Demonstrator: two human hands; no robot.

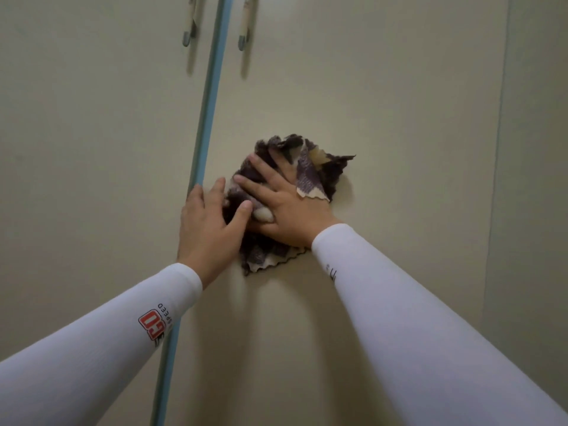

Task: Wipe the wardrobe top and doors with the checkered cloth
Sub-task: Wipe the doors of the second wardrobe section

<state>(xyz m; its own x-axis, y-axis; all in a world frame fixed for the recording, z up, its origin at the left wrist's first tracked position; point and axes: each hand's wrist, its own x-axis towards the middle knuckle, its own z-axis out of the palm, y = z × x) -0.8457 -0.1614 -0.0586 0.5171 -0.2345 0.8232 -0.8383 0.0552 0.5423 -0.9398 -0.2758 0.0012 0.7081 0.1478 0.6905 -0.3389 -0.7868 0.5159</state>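
Note:
A crumpled dark purple and cream checkered cloth is pressed flat against the right wardrobe door, a little right of the blue strip between the doors. My right hand lies spread over the cloth's middle, palm down, fingers pointing up and left. My left hand rests on the cloth's left edge, its thumb touching my right thumb and its fingers near the blue strip. Part of the cloth is hidden under both hands. Both arms wear white sleeves.
The left wardrobe door is shut, as is the right one. A blue vertical strip divides them. Two pale handles hang near the top on either side of it. A cream wall panel borders the right door.

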